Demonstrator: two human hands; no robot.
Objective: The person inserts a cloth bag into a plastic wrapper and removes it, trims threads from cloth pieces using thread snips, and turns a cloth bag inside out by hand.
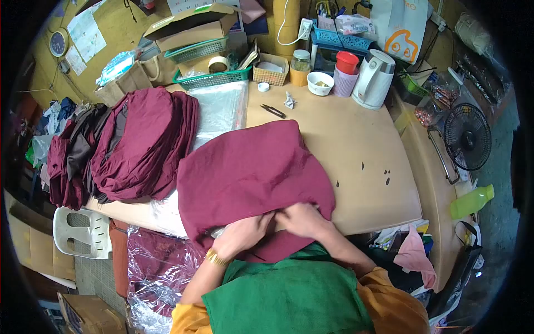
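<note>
A large maroon fabric piece (250, 167) lies in folds across the front of the table, its near edge hanging toward my lap. Whether it is a bag or a garment cannot be made out. My left hand (245, 234), with a gold-coloured band at the wrist, is closed at the near edge of the cloth. Close beside it, my right hand (303, 221) bends over the same edge with its fingers curled into the fabric. The fingertips of both hands are partly hidden by folds. A green cloth (289, 295) covers my front below the hands.
Stacked maroon fabric pieces (136, 145) stand at the left, beside clear plastic sheets (219, 111). Small thread snips (272, 111) lie beyond the cloth. A white kettle (374, 79), a jar (300, 68) and baskets line the back; a black fan (467, 136) is at right.
</note>
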